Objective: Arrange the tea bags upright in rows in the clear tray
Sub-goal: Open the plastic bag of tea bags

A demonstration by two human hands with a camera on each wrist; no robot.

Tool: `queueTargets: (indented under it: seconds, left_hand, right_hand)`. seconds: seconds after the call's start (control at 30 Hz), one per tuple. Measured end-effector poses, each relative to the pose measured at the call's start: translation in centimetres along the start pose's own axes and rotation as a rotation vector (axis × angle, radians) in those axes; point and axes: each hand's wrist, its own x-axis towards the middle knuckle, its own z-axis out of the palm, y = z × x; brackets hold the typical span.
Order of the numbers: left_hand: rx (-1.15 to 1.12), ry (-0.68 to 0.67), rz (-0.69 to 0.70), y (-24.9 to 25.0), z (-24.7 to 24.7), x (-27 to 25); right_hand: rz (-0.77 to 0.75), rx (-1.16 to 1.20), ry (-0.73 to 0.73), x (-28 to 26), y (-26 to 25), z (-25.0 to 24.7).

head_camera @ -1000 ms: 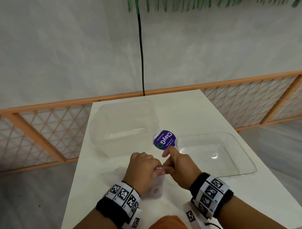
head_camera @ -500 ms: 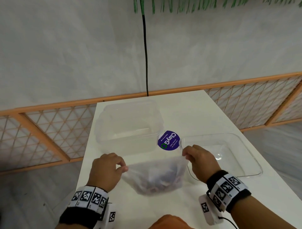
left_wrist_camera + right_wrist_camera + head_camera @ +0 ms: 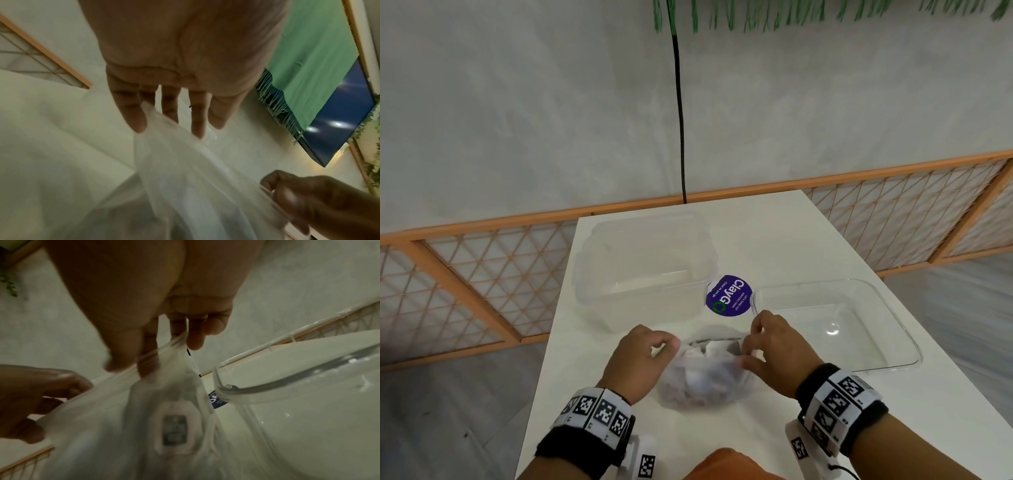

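Observation:
A clear plastic bag (image 3: 702, 377) holding several tea bags (image 3: 717, 347) sits on the white table (image 3: 774, 233) between my hands. My left hand (image 3: 650, 346) pinches the bag's left rim. My right hand (image 3: 753, 346) pinches the right rim, so the mouth stands open at the top. The left wrist view shows my left hand (image 3: 174, 123) gripping the bag (image 3: 195, 186). In the right wrist view my right hand (image 3: 164, 353) pinches the bag (image 3: 144, 426), with a white tea bag (image 3: 174, 426) visible inside. The clear tray (image 3: 859, 291) lies just right of my right hand.
A deep frosted plastic box (image 3: 643, 267) stands at the back left of the table. A round purple sticker (image 3: 729, 296) lies between the box and the tray. An orange lattice fence (image 3: 465, 291) runs behind and beside the table. A black cable (image 3: 679, 120) hangs down the wall.
My hands first pulled apart with the bag stretched between them. They have since come closer together and the bag's mouth has opened, showing the tea bags inside.

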Motion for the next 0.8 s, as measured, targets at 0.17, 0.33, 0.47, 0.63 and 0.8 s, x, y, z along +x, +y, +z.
queueTargets:
  seconds: [0.17,0.33,0.47,0.63,0.8]
  left_hand:
    - [-0.06,0.055,-0.055,0.9,1.0,0.0]
    - [0.055,-0.059,-0.124,1.4,1.6,-0.1]
    - [0.033,-0.009,-0.081,2.3,1.6,0.0]
    - [-0.009,0.165,0.007,3.8,0.9,-0.4]
    - [0.033,0.118,-0.088,2.8,2.4,-0.3]
  right_hand:
    - [0.114,-0.048,-0.141,0.0,-1.0,-0.7]
    - [0.112,0.062,-0.183,-0.6,-0.8,0.0]
    - [0.07,0.051,-0.166,-0.5,-0.6,-0.4]
    - [-0.019,0.173,0.11,-0.8,0.1,-0.5]
    - [-0.076,0.245,0.058,-1.6,0.9,0.2]
